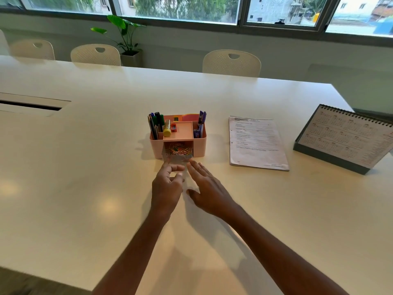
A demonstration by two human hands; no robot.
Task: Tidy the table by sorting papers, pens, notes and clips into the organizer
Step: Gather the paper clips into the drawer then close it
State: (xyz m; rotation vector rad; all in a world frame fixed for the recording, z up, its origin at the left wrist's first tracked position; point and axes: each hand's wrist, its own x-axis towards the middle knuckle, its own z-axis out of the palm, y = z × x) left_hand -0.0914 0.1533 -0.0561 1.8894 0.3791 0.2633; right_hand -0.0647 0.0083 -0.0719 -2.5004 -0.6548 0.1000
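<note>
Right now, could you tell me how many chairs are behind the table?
3 chairs: one far left, one left of the plant, one right of it; another may hide off-frame.

Both arms are bare as far up as one can see: the left forearm (pixel 131 252) and the right forearm (pixel 276 258) are slim and uncovered down to the wrist. The left hand (pixel 167 184) and right hand (pixel 207 192) are bare too, with long, slender fingers (pixel 196 170); short, pale nails (pixel 180 173) show on the left, and their edges look slightly blurred.

A desk calendar (pixel 348 139) stands at right — chairs (pixel 231 62), potted plant (pixel 125 39) beyond.
</note>
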